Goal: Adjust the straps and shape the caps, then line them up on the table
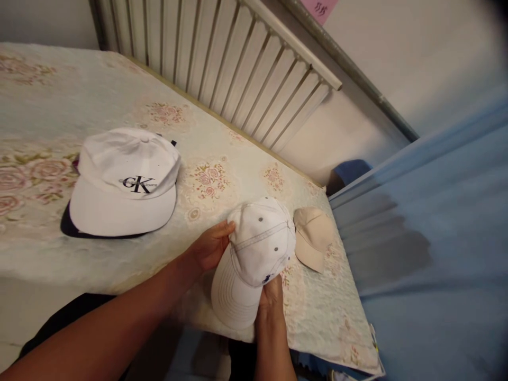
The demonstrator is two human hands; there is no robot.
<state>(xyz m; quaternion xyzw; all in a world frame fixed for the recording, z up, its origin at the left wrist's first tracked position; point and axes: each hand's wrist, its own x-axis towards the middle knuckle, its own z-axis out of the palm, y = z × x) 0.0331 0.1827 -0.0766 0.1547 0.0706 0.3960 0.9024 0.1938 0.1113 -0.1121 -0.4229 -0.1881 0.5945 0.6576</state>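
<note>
Both my hands hold a white baseball cap (pixel 257 248) with dark eyelets and a small dark emblem, just above the bed's near edge. My left hand (pixel 210 246) grips the left side of its crown, fingers closed on the fabric. My right hand (pixel 271 299) grips the front of the cap by the brim from below. A beige cap (pixel 313 235) lies just to the right of it on the bed. A larger white cap (pixel 125 180) with a dark "CK" logo rests on top of a dark cap at the left.
The caps lie on a pale floral bedspread (pixel 222 159). A white slatted headboard or radiator (pixel 238 58) runs behind the bed along the wall. A blue curtain or sheet (pixel 432 248) fills the right side. A pink note (pixel 319 8) is stuck on the wall at top.
</note>
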